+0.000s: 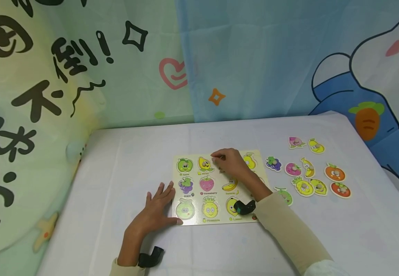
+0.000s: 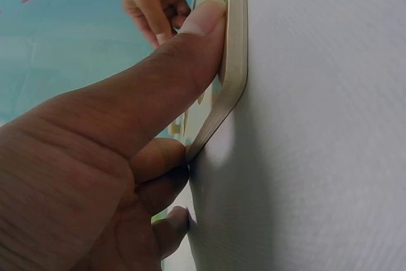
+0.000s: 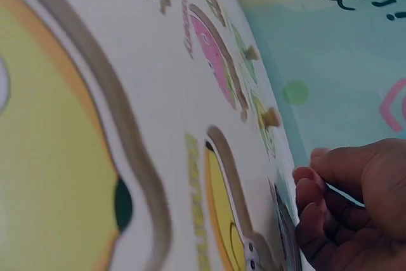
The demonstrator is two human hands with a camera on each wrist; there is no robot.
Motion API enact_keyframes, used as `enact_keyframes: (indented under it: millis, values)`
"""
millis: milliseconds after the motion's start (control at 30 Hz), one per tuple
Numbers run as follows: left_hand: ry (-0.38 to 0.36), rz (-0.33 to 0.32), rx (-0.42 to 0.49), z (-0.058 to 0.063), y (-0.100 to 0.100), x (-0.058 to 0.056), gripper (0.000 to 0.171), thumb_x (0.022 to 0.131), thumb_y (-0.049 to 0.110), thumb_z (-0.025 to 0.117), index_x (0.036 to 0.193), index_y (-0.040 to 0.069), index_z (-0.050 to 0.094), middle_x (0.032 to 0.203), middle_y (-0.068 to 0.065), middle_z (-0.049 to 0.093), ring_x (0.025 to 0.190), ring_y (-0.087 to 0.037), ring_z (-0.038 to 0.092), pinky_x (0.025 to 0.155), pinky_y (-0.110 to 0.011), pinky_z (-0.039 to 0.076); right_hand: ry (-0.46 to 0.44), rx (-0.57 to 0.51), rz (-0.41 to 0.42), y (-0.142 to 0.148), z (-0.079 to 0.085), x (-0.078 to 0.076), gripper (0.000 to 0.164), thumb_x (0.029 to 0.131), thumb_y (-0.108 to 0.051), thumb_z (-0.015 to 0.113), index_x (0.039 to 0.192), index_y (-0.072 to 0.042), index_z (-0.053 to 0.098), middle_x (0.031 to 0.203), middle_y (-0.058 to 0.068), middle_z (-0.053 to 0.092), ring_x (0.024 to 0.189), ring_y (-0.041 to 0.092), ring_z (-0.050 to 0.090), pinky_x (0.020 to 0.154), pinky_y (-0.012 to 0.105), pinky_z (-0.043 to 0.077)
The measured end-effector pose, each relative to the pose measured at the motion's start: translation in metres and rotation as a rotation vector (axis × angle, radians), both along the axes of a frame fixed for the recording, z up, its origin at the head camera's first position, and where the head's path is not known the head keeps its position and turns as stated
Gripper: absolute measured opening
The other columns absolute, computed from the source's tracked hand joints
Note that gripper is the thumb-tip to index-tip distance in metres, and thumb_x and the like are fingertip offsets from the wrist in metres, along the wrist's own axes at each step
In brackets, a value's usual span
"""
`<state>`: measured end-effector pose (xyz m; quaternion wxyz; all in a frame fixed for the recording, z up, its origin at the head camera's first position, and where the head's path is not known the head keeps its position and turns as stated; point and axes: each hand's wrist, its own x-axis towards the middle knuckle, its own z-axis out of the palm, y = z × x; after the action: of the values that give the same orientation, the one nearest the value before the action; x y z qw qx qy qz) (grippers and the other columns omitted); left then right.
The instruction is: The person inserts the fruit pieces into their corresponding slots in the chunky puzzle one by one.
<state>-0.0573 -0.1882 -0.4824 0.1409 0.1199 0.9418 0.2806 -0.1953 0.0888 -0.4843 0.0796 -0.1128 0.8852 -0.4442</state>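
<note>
A pale fruit puzzle board (image 1: 199,191) lies on the white table, with fruit pictures set in rows. My left hand (image 1: 158,209) steadies its near left corner: the thumb rests on the board and the spread fingers lie along the left edge. Over the top row hovers my right hand (image 1: 232,163), its fingers loosely bent and no piece visible in them. Just left of its fingertips is a yellow mango-like piece (image 1: 204,164), beside a green apple piece (image 1: 184,165). Wooden knobs (image 3: 271,117) stand up from these two in the right wrist view. The right hand hides part of the top row.
Several loose fruit pieces lie right of the board, among them grapes (image 1: 273,163), a banana (image 1: 307,167), an orange (image 1: 335,172), a pineapple (image 1: 303,187) and a tomato (image 1: 340,189). A green piece (image 1: 283,196) lies near the right sleeve. A printed cloth (image 1: 254,69) hangs behind.
</note>
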Motion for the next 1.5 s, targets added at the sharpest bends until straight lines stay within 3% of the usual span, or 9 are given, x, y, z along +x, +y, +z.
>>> enact_keyframes:
  millis: [233,567,900,1167,1367,1500]
  values:
    - [-0.005,0.012,0.004,-0.003,-0.001,0.002,0.102,0.065,0.033,0.090,0.149,0.006,0.039,0.159,0.001,0.022,0.148,-0.026,0.005,0.113,-0.060,-0.002,0.038,-0.064,-0.021,0.014,-0.004,-0.002,0.024,0.098,-0.015,0.060,0.117,-0.006,0.071,0.100,0.007,0.069,0.082,0.019,0.062,0.071,0.032,0.050]
    - [0.006,0.003,0.005,-0.003,0.000,-0.001,0.102,0.065,0.033,0.090,0.149,0.007,0.038,0.159,0.002,0.021,0.148,-0.025,0.004,0.113,-0.060,-0.001,0.052,-0.046,-0.153,0.045,0.004,-0.009,0.026,0.098,-0.016,0.057,0.120,-0.009,0.070,0.109,0.010,0.066,0.092,0.024,0.057,0.082,0.039,0.048]
    - [0.007,-0.006,0.018,0.000,-0.001,-0.001,0.102,0.066,0.035,0.089,0.149,0.006,0.038,0.159,0.000,0.021,0.148,-0.026,0.004,0.113,-0.060,-0.001,0.093,-0.064,-0.231,0.088,0.002,-0.011,0.030,0.099,-0.019,0.057,0.123,-0.005,0.068,0.108,0.014,0.066,0.087,0.023,0.057,0.072,0.028,0.047]
    - [0.005,-0.004,0.005,0.000,-0.001,-0.001,0.102,0.066,0.035,0.090,0.149,0.006,0.038,0.159,0.000,0.022,0.148,-0.027,0.005,0.113,-0.061,0.000,0.132,-0.033,-0.364,0.147,-0.030,-0.034,0.045,0.095,-0.046,0.058,0.124,-0.013,0.069,0.104,0.007,0.068,0.081,0.015,0.060,0.061,0.015,0.048]
    - [0.005,-0.001,0.006,0.000,-0.002,-0.001,0.101,0.065,0.034,0.090,0.149,0.006,0.039,0.159,0.000,0.022,0.148,-0.027,0.005,0.113,-0.061,0.000,0.048,-0.100,-0.477,0.156,0.000,-0.019,0.041,0.097,-0.035,0.059,0.128,-0.009,0.065,0.108,0.009,0.067,0.083,0.015,0.060,0.056,0.024,0.048]
    - [0.006,-0.007,0.017,-0.002,-0.001,0.000,0.102,0.066,0.035,0.089,0.149,0.006,0.038,0.159,0.000,0.022,0.148,-0.026,0.005,0.113,-0.061,0.000,0.062,-0.081,-0.521,0.167,0.009,-0.016,0.040,0.099,-0.033,0.057,0.129,-0.007,0.064,0.114,0.010,0.067,0.080,0.009,0.059,0.059,0.019,0.048]
